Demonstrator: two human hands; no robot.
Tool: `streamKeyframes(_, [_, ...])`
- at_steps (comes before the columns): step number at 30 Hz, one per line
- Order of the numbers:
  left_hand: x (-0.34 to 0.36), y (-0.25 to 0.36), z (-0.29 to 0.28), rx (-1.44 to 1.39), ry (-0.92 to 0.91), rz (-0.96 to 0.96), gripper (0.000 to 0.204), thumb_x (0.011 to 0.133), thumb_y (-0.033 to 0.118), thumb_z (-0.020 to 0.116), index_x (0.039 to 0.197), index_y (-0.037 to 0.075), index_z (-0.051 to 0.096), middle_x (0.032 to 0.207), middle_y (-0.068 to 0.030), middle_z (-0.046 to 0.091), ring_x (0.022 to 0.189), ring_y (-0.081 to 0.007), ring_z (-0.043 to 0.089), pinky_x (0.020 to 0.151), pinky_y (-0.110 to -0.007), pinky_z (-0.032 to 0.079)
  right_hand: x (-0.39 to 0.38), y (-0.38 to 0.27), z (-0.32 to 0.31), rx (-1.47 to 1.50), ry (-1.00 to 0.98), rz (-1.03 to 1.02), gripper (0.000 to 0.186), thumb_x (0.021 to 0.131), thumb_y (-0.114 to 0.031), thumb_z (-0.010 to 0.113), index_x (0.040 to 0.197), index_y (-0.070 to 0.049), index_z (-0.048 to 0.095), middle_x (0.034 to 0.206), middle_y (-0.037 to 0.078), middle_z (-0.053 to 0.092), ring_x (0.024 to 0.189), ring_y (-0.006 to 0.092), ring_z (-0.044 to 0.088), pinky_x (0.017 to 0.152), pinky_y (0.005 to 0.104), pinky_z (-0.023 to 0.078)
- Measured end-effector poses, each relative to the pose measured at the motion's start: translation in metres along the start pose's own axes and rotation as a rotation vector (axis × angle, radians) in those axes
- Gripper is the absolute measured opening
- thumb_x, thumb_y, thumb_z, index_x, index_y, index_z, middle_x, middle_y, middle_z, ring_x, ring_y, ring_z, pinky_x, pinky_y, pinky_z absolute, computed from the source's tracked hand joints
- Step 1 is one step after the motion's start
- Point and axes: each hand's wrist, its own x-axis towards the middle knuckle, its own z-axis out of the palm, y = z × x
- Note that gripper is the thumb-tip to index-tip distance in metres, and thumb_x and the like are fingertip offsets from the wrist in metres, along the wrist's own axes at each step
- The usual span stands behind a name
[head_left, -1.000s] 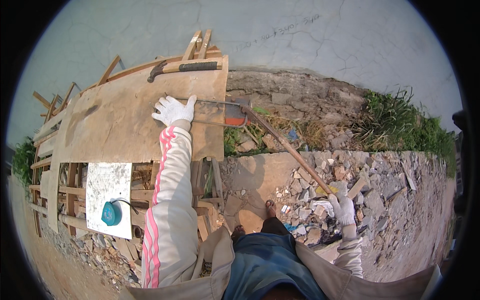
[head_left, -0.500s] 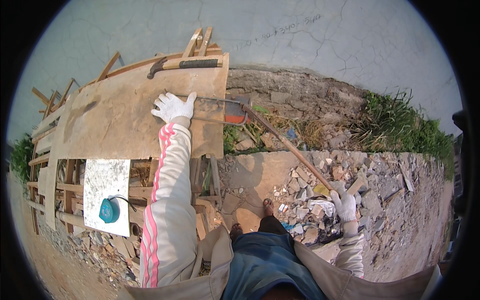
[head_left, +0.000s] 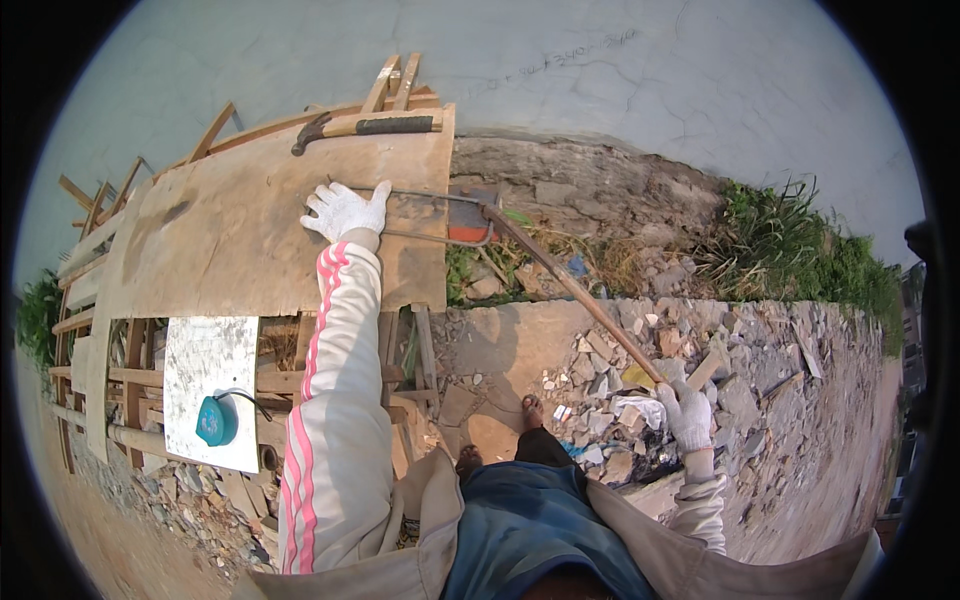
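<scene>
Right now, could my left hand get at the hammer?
Likely yes: your left hand is spread over the board, near the hammer, and nothing seems to block the way, though it would have to leave the bent rod.

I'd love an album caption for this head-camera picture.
Gloved left hand spread over a bent metal rod on a wooden board, gloved right hand gripping a long rusty bar.

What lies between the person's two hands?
In the head view, from the left hand rightward: part of the wooden board, a U-bent metal rod, then a long rusty bar reaching the right hand.
</scene>
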Motion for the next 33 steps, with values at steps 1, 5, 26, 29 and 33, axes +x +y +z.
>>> streamKeyframes(1, [0.0, 0.0, 0.0, 0.0, -0.003, 0.0, 0.108, 0.088, 0.09, 0.054, 0.152, 0.002, 0.055, 0.155, -0.0169, 0.052, 0.148, -0.0367, 0.041, 0.119, -0.064, 0.027, -0.003, -0.004, -0.005, -0.01, 0.01, -0.004, 0.056, 0.103, -0.058, 0.063, 0.09, -0.005, 0.073, 0.075, 0.023, 0.067, 0.076, 0.0448, 0.069, 0.067, 0.0532, 0.051])
streamKeyframes(5, [0.001, -0.001, -0.004, -0.011, -0.031, 0.002, 0.108, 0.087, 0.09, 0.054, 0.153, 0.003, 0.055, 0.158, -0.0173, 0.05, 0.15, -0.0379, 0.04, 0.12, -0.066, 0.025, -0.02, -0.028, -0.023, -0.086, 0.041, 0.002, 0.056, 0.104, -0.058, 0.062, 0.09, -0.005, 0.074, 0.076, 0.022, 0.069, 0.075, 0.0435, 0.071, 0.067, 0.0525, 0.053])
streamKeyframes(26, [0.002, -0.001, 0.004, 0.006, 0.014, 0.025, 0.109, 0.086, 0.091, 0.055, 0.15, 0.003, 0.057, 0.155, -0.0162, 0.053, 0.147, -0.0366, 0.043, 0.117, -0.065, 0.027, -0.006, 0.017, 0.005, 0.615, -0.523, 0.066, 0.041, 0.113, -0.04, 0.056, 0.106, -0.002, 0.071, 0.075, 0.001, 0.058, 0.07, 0.0116, 0.052, 0.064, 0.0332, 0.045])
streamKeyframes(29, [0.003, -0.003, 0.006, 0.007, -0.012, 0.017, 0.109, 0.086, 0.09, 0.054, 0.152, 0.003, 0.056, 0.158, -0.0164, 0.052, 0.149, -0.0362, 0.042, 0.118, -0.065, 0.026, 0.003, 0.025, 0.033, 0.613, -0.529, 0.023, 0.038, 0.112, -0.036, 0.059, 0.095, -0.004, 0.069, 0.072, 0.007, 0.057, 0.064, 0.0223, 0.054, 0.064, 0.0388, 0.044])
streamKeyframes(33, [0.006, -0.002, 0.011, 0.007, -0.022, 0.022, 0.111, 0.087, 0.09, 0.053, 0.154, 0.002, 0.054, 0.163, -0.0165, 0.05, 0.153, -0.0362, 0.039, 0.12, -0.065, 0.024, 0.015, 0.035, 0.026, 0.566, -0.467, -0.135, 0.034, 0.11, -0.03, 0.06, 0.091, -0.002, 0.068, 0.072, 0.01, 0.056, 0.068, 0.0266, 0.054, 0.065, 0.0425, 0.043])
